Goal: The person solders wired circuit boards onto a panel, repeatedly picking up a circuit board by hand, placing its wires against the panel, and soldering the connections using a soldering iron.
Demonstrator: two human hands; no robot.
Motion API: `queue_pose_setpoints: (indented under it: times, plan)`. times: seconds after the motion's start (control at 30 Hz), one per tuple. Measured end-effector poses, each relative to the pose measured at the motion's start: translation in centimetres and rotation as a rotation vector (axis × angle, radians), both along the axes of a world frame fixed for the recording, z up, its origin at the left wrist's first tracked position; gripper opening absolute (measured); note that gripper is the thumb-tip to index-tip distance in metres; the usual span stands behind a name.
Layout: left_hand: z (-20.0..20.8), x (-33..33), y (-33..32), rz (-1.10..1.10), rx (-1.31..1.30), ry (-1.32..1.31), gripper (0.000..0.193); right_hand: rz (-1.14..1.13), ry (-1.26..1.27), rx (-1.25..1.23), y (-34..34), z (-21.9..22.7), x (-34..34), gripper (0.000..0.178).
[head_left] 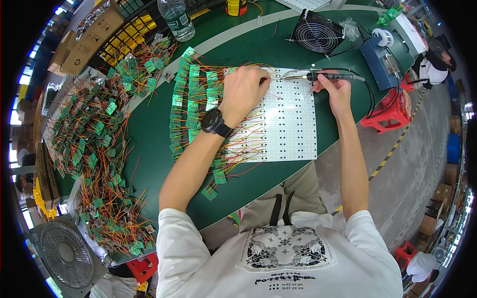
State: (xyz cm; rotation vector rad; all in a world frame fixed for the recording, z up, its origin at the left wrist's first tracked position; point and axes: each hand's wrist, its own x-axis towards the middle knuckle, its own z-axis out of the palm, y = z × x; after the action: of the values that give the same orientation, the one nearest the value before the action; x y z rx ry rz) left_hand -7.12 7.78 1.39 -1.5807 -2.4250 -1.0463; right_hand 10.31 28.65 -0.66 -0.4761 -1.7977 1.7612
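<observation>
Head view: right hand [337,92] grips slim black soldering iron [344,76]; grip of left hand [242,90] is unclear. Red-yellow wires [251,142] line white rectangular panel [285,130] at left; right side seems unwired.

Circuit boards [178,99] left of panel [290,115]

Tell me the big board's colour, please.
The big board is white with dark dots, clearest in the head view.
</observation>
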Motion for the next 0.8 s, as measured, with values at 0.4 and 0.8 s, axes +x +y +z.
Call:
queue_pose_setpoints:
  times: [0.4, 0.8]
  plan:
    - [-0.3, 0.1, 0.1, -0.001, 0.001, 0.017, 0.012, 0.000, -0.021, 0.030, 0.0, -0.1, 0.0, 0.022]
    - [0.5, 0.3, 0.5, -0.077, 0.141, -0.075, 0.019, -0.056, 0.070, -0.067, 0.4, -0.4, 0.1, 0.023]
